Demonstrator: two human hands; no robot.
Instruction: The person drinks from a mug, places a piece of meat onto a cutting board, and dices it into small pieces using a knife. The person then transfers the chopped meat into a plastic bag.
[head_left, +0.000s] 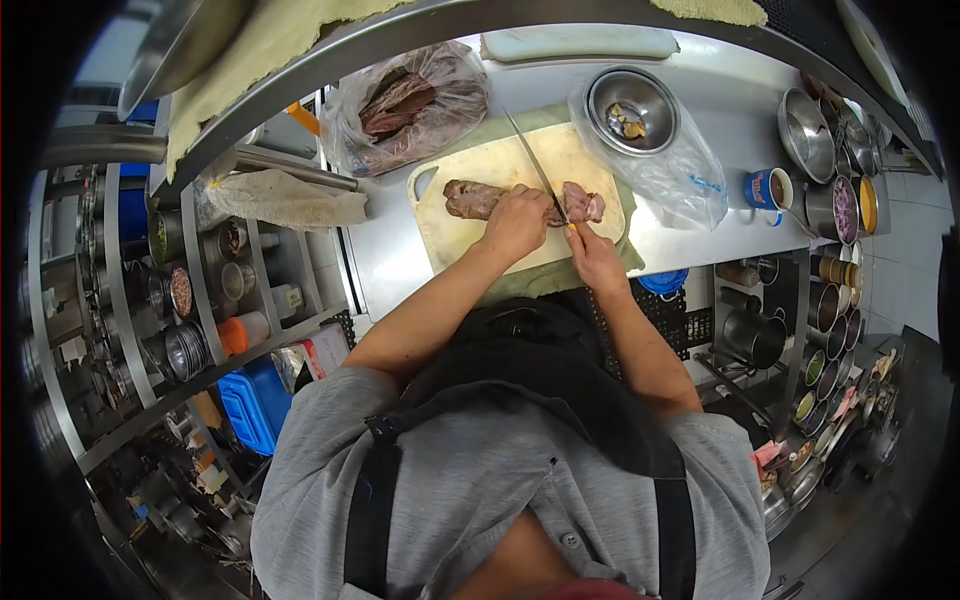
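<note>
On a pale cutting board (455,235) lies a long brown piece of meat (470,199). My left hand (518,222) presses on its right part, fingers bent together over it. The yellow handle of a long knife (535,160) is in my right hand (596,258), its fingers wrapped round it. The blade points up and to the left, past the board's top edge, and passes between my left hand and several cut pieces of meat (582,202). A green cloth (520,284) shows under the board.
A plastic bag of meat (405,105) lies at the upper left. Beyond the board's upper right stands a metal bowl (632,110) with small pieces in it, on a clear bag (690,185). Further right are a blue mug (768,189) and metal bowls (806,135). An overhead shelf edge crosses the top.
</note>
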